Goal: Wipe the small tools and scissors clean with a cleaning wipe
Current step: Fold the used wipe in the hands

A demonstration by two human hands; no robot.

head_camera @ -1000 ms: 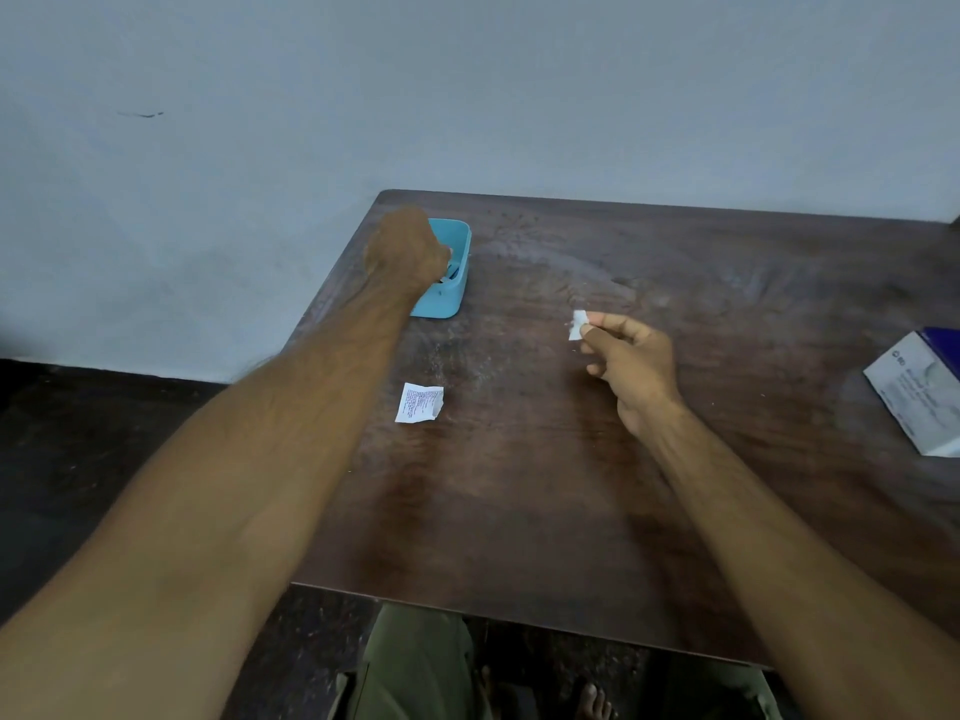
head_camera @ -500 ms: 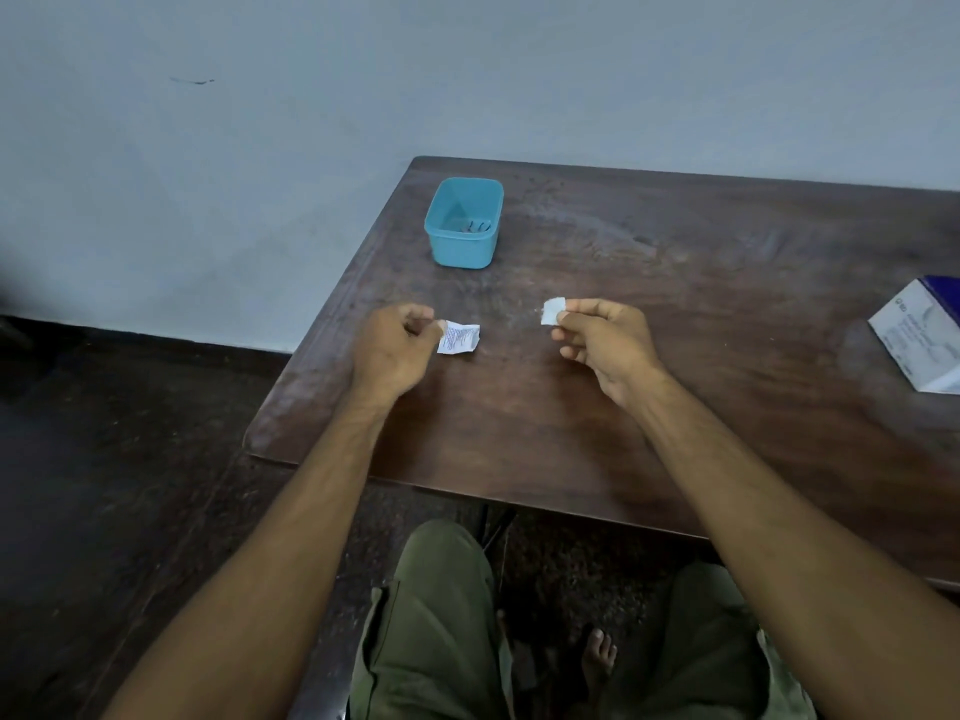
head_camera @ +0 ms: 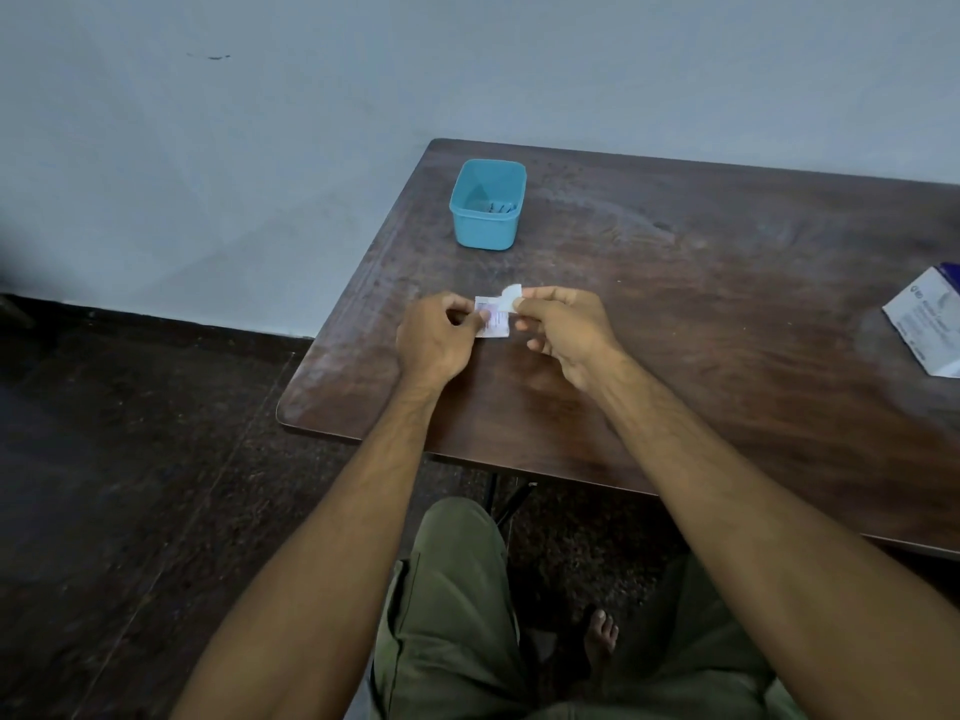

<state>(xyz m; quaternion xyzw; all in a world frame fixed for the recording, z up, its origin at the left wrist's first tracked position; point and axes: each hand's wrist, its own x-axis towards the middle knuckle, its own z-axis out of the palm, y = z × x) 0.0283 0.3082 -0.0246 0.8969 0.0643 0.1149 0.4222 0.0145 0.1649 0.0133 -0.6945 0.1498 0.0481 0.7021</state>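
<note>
My left hand (head_camera: 434,340) pinches a small white printed wipe sachet (head_camera: 493,320) just above the dark wooden table (head_camera: 675,314). Right beside it, my right hand (head_camera: 563,327) holds a small white folded wipe (head_camera: 511,293) between thumb and forefinger, and the wipe touches the sachet's top edge. Both hands meet near the table's front left part. A turquoise plastic tub (head_camera: 488,205) stands at the back left of the table with a few small dark metal tools (head_camera: 500,207) lying on its floor. I cannot make out scissors.
A white and blue box (head_camera: 927,324) lies at the table's right edge, partly cut off. A grey wall runs behind the table. Dark floor lies to the left, and my knees in green trousers sit under the front edge.
My left hand came back from the turquoise tub, picked the sachet up off the table and brought it to the right hand. The right hand kept its hold on the wipe.
</note>
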